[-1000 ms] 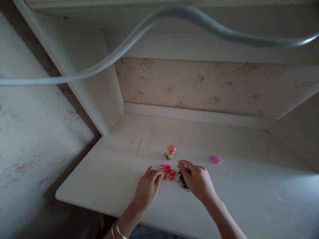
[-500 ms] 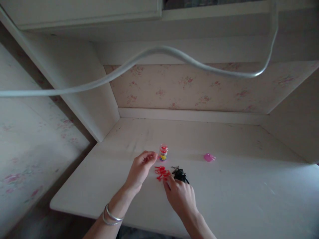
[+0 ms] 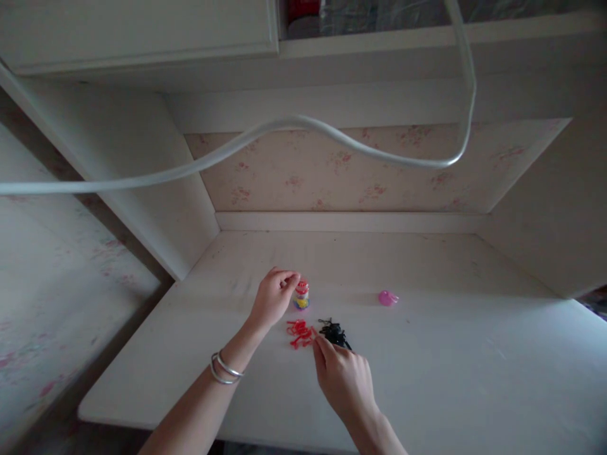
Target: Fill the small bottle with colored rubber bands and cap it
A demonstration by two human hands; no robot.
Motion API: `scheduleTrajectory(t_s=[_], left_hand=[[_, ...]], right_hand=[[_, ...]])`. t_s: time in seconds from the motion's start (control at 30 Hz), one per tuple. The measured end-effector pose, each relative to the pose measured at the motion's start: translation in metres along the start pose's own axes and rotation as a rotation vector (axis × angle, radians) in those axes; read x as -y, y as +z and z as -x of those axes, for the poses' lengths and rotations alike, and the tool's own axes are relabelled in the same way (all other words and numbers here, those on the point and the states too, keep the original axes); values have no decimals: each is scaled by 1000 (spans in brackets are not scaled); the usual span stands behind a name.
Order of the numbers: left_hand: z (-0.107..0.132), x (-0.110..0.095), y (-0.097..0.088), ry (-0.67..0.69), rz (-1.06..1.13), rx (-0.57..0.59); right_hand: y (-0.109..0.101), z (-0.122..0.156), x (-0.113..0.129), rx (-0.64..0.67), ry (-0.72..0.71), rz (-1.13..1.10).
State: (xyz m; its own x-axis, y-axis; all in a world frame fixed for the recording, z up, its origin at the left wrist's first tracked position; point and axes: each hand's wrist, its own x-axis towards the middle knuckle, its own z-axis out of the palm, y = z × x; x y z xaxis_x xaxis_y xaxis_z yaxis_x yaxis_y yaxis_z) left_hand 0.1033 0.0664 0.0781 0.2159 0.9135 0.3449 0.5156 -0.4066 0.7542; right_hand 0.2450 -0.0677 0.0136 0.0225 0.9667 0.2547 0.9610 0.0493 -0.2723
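A small clear jar (image 3: 301, 300) stands on the white table, with red bands at its top and yellow and blue ones lower down. My left hand (image 3: 272, 300) is closed in a pinch, its fingertips at the jar's rim; whatever they hold is hidden. Below the jar lies a loose pile of red rubber bands (image 3: 298, 333). Beside it sits a pile of black rubber bands (image 3: 334, 332). My right hand (image 3: 345, 376) pinches a red band at the right side of the red pile, its knuckles close under the black pile.
A pink cap-like piece (image 3: 388, 298) lies to the right on the white table (image 3: 450, 366). A white cable (image 3: 294, 121) hangs across the view in front of the cupboard (image 3: 142, 38). A side panel (image 3: 123, 170) borders the table on the left.
My left hand has risen from the jar's side to its rim. My right fingers have closed on a red band and lifted slightly. The view has shifted a little.
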Motion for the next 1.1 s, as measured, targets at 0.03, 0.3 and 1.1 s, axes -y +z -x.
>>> scheduleTrajectory(t_s=[0.03,0.3,1.1], left_hand=[[0,1,1,5,0,5],[4,6,-2,-51,115,-8],[119,39,15,-81,-199,210]], right_hand=[[-2,0,0,-6,10,-12],[-11,-10,-3,-14,81,-142],[-52,-112,12,-91,-84,-161]])
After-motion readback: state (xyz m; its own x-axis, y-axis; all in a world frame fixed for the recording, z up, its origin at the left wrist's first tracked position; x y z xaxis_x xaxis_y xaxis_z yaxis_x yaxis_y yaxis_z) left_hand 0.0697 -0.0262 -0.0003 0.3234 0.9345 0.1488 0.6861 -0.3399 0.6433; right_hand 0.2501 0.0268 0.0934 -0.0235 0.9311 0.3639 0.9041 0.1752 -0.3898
